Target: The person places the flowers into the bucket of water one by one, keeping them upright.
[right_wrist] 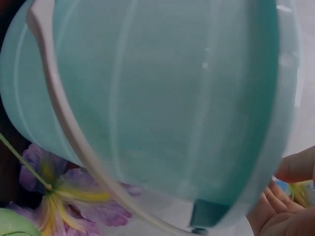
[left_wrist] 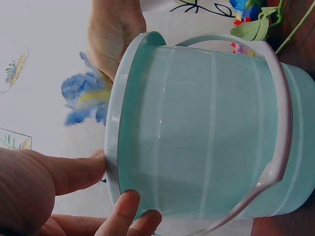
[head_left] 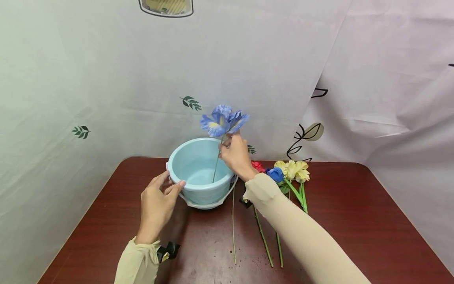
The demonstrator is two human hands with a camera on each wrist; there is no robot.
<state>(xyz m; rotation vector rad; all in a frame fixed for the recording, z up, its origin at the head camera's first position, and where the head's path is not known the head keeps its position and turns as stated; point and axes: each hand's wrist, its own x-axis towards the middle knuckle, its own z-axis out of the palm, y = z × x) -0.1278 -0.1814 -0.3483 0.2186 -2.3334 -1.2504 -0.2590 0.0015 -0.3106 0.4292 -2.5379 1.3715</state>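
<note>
A light blue plastic bucket stands upright near the back of the table. My left hand grips its rim on the near left side; in the left wrist view the thumb lies at the rim and the fingertips against the outer wall. Over the bucket's right side, my right hand pinches the stem of a blue artificial iris just below its yellow-centred bloom. The stem slants down into the bucket. Some fingers of the right hand are hidden behind the flower.
Right of the bucket lie more artificial flowers: a red one, a blue one and yellow ones, partly under the right forearm. A purple flower lies beside the bucket. The pale handle hangs down its side. A white cloth hangs behind.
</note>
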